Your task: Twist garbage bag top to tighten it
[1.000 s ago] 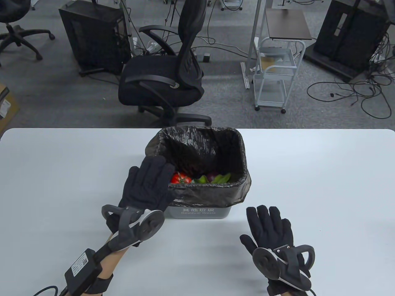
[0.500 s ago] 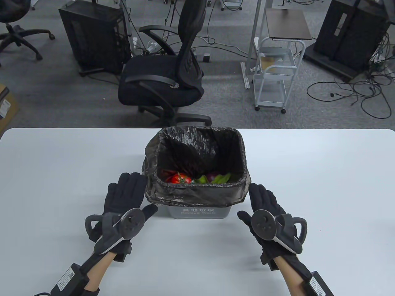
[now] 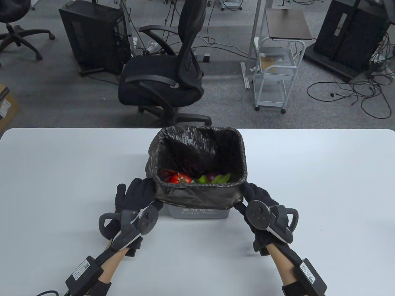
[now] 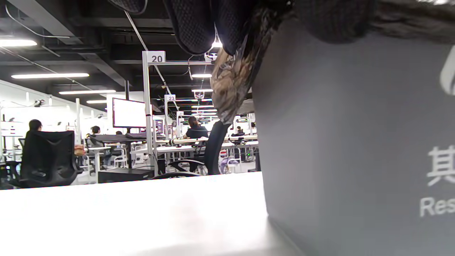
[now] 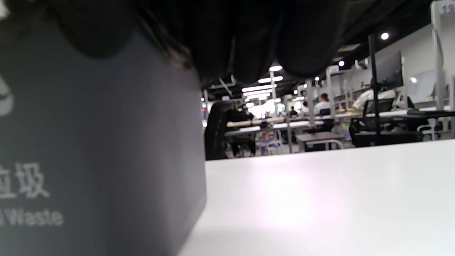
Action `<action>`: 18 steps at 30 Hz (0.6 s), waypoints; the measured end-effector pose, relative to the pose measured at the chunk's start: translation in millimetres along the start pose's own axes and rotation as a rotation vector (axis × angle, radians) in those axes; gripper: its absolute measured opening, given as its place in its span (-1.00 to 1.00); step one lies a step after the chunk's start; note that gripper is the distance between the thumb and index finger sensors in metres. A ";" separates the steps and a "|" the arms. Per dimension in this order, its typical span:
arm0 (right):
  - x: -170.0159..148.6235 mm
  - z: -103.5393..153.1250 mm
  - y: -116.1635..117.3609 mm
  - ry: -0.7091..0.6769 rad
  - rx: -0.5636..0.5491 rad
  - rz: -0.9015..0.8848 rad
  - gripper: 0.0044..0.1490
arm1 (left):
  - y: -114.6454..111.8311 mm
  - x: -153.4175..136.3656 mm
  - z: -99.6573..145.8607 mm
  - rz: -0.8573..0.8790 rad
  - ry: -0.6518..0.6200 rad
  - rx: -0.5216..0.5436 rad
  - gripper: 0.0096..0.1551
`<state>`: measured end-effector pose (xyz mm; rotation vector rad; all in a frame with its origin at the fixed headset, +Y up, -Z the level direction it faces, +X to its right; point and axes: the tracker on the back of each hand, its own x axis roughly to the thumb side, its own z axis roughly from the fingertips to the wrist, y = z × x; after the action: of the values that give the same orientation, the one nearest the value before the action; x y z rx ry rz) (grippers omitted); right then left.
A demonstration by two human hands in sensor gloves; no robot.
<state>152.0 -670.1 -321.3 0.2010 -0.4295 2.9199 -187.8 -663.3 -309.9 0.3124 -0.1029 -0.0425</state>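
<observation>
Both gloved hands at frame centre: left hand and right hand each grip the crinkled black plastic garbage bag overhang on the grey rectangular bin.

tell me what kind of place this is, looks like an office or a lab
Most likely an open-plan lab or office workspace. Behind the white table stand an office chair, computer towers and loose cables on grey carpet. The left wrist view shows rows of numbered desks with people seated at monitors.

Black office chair behind white table.
</observation>
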 end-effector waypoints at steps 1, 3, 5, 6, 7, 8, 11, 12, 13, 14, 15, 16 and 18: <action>0.8 0.1 -0.5 0.009 -0.012 -0.003 -0.22 | 1.4 0.2 -0.1 0.013 -0.009 0.006 -0.30; 2.4 0.3 -1.5 0.026 -0.025 -0.027 -0.27 | 2.7 0.7 -1.4 0.033 -0.001 0.004 -0.36; 3.0 0.5 -2.6 0.045 -0.043 -0.036 -0.33 | 3.5 0.7 -2.3 0.042 0.005 0.008 -0.40; 3.7 0.5 -3.3 0.047 -0.047 -0.030 -0.35 | 3.9 1.1 -2.5 0.046 0.009 0.012 -0.42; 4.1 0.6 -3.5 0.046 -0.051 -0.025 -0.38 | 4.1 1.3 -2.5 0.047 0.012 0.014 -0.43; 4.7 0.8 -4.0 0.042 -0.059 -0.012 -0.40 | 4.7 2.0 -2.7 0.050 0.017 0.017 -0.45; 3.3 0.7 -5.5 0.030 -0.080 -0.005 -0.45 | 8.3 3.3 -2.6 0.030 0.026 0.032 -0.48; 2.6 1.1 -7.1 0.028 -0.083 -0.011 -0.46 | 10.2 3.2 -2.0 0.024 0.027 0.041 -0.49; 2.0 2.1 -9.6 0.023 -0.091 -0.020 -0.47 | 12.9 3.1 -1.1 0.017 0.030 0.052 -0.50; 1.6 3.0 -13.1 0.016 -0.103 -0.030 -0.47 | 16.7 3.0 -0.1 0.008 0.035 0.065 -0.51; 1.4 3.8 -16.5 0.010 -0.110 -0.033 -0.47 | 20.3 2.8 0.9 0.004 0.043 0.078 -0.52; 1.5 5.0 -22.6 0.003 -0.132 -0.031 -0.48 | 26.4 2.7 2.2 0.000 0.050 0.096 -0.53; 2.3 5.6 -32.3 -0.003 -0.161 -0.031 -0.48 | 36.4 3.0 3.0 -0.020 0.067 0.125 -0.54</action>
<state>156.8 -641.0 -306.9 0.1870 -0.6527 2.8379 -184.2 -629.8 -295.5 0.4389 -0.0354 -0.0458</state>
